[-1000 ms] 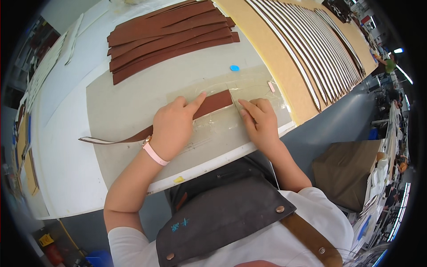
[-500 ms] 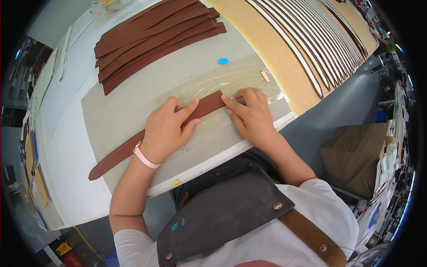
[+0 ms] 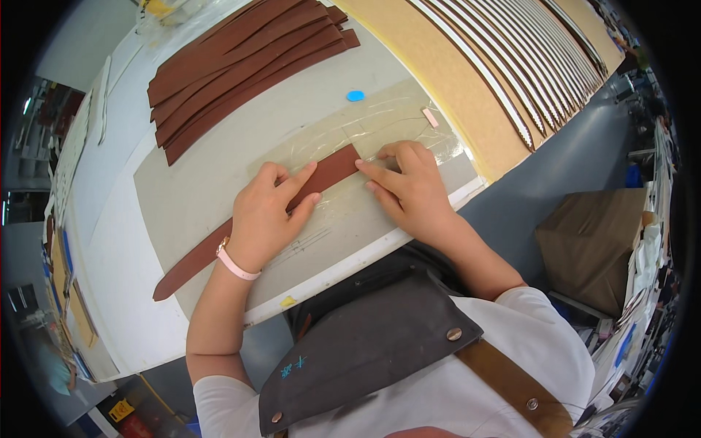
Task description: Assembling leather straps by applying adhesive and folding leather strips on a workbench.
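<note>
Leather workshop: stacked brown straps [image 3: 241, 69]

Long brown leather strap [image 3: 332, 169] flat, diagonal on the clear-film-covered grey mat [image 3: 182, 197].

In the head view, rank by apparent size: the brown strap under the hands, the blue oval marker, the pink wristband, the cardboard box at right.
1. brown strap, though partly covered by the hands
2. cardboard box, close in apparent size, and farther from the camera
3. pink wristband
4. blue oval marker
</note>
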